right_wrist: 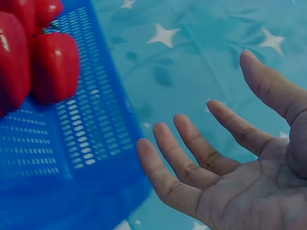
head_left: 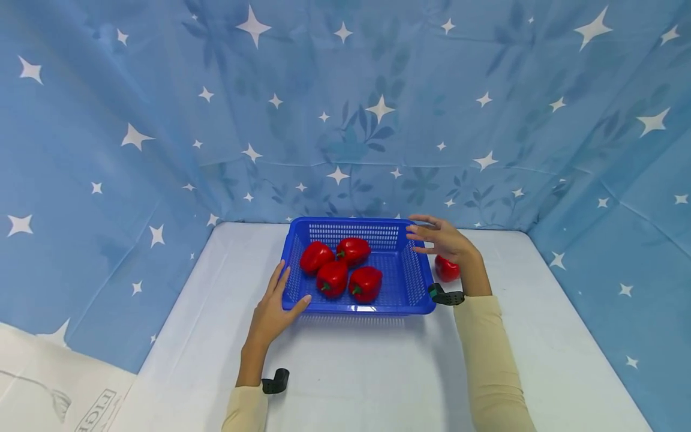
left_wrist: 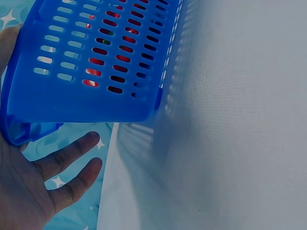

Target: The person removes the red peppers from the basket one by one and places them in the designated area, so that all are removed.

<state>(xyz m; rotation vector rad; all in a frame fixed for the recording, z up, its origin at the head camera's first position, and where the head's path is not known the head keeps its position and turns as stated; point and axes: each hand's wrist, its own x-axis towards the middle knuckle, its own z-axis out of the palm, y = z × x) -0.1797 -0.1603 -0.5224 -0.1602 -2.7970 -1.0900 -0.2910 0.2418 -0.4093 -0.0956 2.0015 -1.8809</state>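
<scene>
A blue perforated plastic basket (head_left: 345,310) holds several red bell peppers (head_left: 365,284) with green stems, grouped toward its left side. My left hand (head_left: 272,315) lies at the basket's left front corner, thumb along the front rim and fingers along the left side. In the left wrist view, two straight fingers (left_wrist: 79,170) extend past the basket wall (left_wrist: 76,103). Fingers spread and holding nothing, my right hand (head_left: 444,241) hovers at the basket's right rim. Another red bell pepper (head_left: 445,271) sits on the table outside the basket, partly hidden by the right hand and wrist.
The basket stands near the back of a white-covered table (head_left: 367,372). Blue curtains (head_left: 335,90) with white stars rise behind and at both sides. Whitish printed fabric (head_left: 48,384) shows at the lower left.
</scene>
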